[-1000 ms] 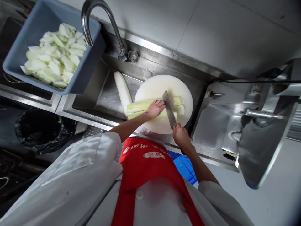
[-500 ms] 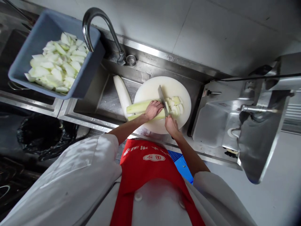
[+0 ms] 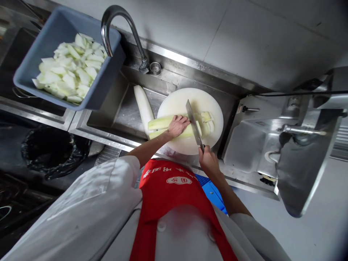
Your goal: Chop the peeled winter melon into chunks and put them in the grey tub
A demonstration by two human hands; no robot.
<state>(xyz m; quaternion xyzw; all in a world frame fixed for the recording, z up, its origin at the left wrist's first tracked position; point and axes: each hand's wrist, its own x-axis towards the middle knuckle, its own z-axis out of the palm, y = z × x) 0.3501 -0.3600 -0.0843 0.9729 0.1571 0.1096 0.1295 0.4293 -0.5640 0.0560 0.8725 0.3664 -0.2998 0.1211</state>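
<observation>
On a round white cutting board [image 3: 176, 101] lie long pale-green vegetable pieces [image 3: 159, 123]. My left hand [image 3: 178, 126] rests on them with its fingers bent, pressing them down just left of the blade. My right hand [image 3: 209, 159] is closed around the handle of a knife [image 3: 193, 121], whose wide blade points up and left across the right end of the pieces. Cut chunks [image 3: 208, 123] lie on the board right of the blade, partly hidden by it. A whole peeled pale vegetable [image 3: 143, 105] leans against the board's left side.
A blue-grey bin [image 3: 92, 98] of cut pieces [image 3: 67, 72] stands at the upper left. A curved faucet [image 3: 130, 25] rises behind the sink [image 3: 119, 116]. A black-lined bin [image 3: 49, 152] is at the lower left. Metal equipment [image 3: 244, 145] stands at the right.
The knife and my right hand have moved right and towards my body, with more of the blade showing. My left hand stays on the long pieces. The whole view has shifted slightly.
</observation>
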